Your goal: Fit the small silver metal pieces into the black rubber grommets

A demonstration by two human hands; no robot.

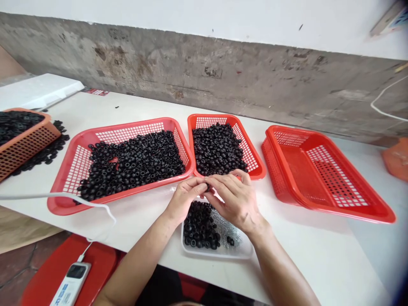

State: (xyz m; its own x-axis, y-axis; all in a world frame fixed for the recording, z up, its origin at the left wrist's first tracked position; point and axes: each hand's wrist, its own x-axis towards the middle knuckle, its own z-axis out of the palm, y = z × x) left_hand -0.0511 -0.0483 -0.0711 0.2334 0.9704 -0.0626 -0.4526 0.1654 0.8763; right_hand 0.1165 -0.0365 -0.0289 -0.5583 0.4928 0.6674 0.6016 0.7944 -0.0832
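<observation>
My left hand (185,196) and my right hand (235,199) meet over the near edge of the middle basket, fingertips pinched together on a small black ring-shaped part (208,187). Fingers cover most of that part. Below them lies a clear plastic tray (219,256), with black ring parts (199,227) heaped on its left and tiny shiny metal pieces (225,227) on its right. Just beyond my hands stands a red basket (254,172) of black parts (218,146). To its left, a wider red basket (60,187) holds many more of them.
Nested red baskets (283,182) stand on the right. An orange basket (47,131) of flat black pieces is at far left, with some spilled beside it. A white cable (79,197) crosses to a power bank (72,282) on a red stool (102,259).
</observation>
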